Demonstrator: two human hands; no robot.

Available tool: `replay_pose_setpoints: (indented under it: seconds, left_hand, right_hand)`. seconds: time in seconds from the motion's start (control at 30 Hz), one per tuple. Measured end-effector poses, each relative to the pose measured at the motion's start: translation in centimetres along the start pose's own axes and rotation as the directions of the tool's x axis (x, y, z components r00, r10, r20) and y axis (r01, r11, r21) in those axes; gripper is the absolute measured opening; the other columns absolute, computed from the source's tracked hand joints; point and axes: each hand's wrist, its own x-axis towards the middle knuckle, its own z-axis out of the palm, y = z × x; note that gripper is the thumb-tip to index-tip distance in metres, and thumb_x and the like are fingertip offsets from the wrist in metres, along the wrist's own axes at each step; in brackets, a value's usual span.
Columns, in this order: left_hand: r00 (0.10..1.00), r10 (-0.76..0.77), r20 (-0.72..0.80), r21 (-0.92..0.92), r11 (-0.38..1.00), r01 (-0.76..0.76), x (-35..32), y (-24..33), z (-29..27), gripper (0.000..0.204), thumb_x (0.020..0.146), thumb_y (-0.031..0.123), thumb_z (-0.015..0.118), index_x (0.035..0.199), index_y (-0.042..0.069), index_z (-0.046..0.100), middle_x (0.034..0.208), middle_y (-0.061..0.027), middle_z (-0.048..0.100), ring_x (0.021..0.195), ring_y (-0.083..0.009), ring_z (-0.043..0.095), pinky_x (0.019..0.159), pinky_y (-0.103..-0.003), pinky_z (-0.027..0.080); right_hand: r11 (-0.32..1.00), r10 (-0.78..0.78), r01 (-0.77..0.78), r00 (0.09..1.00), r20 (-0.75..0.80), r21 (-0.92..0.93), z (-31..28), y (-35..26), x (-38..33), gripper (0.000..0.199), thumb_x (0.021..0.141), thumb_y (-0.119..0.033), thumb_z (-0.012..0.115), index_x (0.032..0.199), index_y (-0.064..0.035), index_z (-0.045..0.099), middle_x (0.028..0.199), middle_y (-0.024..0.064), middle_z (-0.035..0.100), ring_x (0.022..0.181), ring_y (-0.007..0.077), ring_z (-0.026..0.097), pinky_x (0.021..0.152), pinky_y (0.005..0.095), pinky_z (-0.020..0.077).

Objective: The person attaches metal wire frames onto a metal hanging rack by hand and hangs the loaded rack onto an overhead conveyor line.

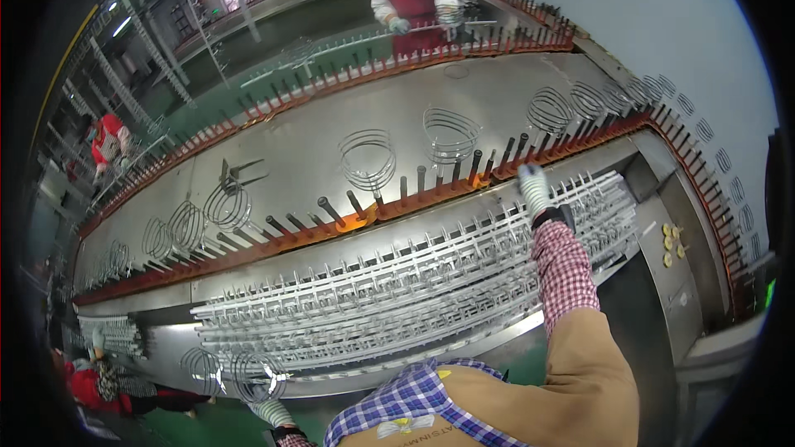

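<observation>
My left hand [269, 412], in a striped knit glove, is low at the left of my body, closed on wire coils [258, 377] of several thin rings. A similar set of rings stands beside them. My right arm stretches forward over stacked metal racks [397, 281] with short prongs. At its end my gloved right hand [533, 185] is beside the near row of dark-tipped pegs [472, 170]; its fingers are too small and bunched to make out. Beyond it, wire coils [550, 109] stand at the pegs.
The pegs line an orange-brown conveyor track [364, 219] that curves around a steel table [298, 165]. A co-worker [414, 0] in red handles a pronged bar across it. Other people work at the left. Small yellowish round pieces [672, 244] lie on the right ledge.
</observation>
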Motion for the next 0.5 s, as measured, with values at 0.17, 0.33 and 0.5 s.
replay_pose_setpoints:
  seconds: [0.17, 0.33, 0.5]
  left_hand:
    - [0.999, -0.051, 0.015, 0.052, 0.997, 0.050, -7.7, 5.2, 3.0, 0.033, 0.075, -0.004, 0.048, 0.107, 0.001, 0.043, 0.096, -0.0071, 0.051, 0.088, -0.0148, 0.047, 0.078, -0.026, 0.041]
    - [0.981, -0.060, 0.185, 0.128, 0.991, 0.036, -9.0, 5.4, 5.4, 0.043, 0.079, 0.019, 0.055, 0.112, -0.003, 0.039, 0.096, -0.0121, 0.053, 0.084, -0.0176, 0.050, 0.074, -0.030, 0.040]
    - [0.972, -0.003, 0.237, 0.211, 0.976, -0.048, -8.1, 3.8, 5.2, 0.044, 0.087, 0.033, 0.040, 0.119, 0.003, 0.037, 0.084, -0.0092, 0.055, 0.070, -0.0145, 0.051, 0.065, -0.029, 0.041]
  right_hand:
    - [0.937, -0.330, 0.316, 0.940, -0.082, -0.152, 0.5, 1.8, 9.8, 0.033, 0.077, -0.023, 0.050, 0.096, 0.0040, 0.052, 0.080, 0.0154, 0.056, 0.068, 0.0241, 0.047, 0.068, 0.0328, 0.0400]
    - [-0.057, -0.703, 0.745, 0.442, 0.557, -0.664, -0.7, 0.8, 12.6, 0.020, 0.081, -0.016, 0.043, 0.091, -0.0050, 0.056, 0.069, 0.0143, 0.056, 0.061, 0.0276, 0.051, 0.057, 0.0347, 0.0423]
    - [0.986, -0.155, 0.141, 0.974, 0.165, 0.090, 3.7, -8.7, 1.7, 0.014, 0.082, -0.022, 0.054, 0.080, -0.0083, 0.052, 0.057, 0.0015, 0.052, 0.042, 0.0061, 0.043, 0.034, 0.0187, 0.0315]
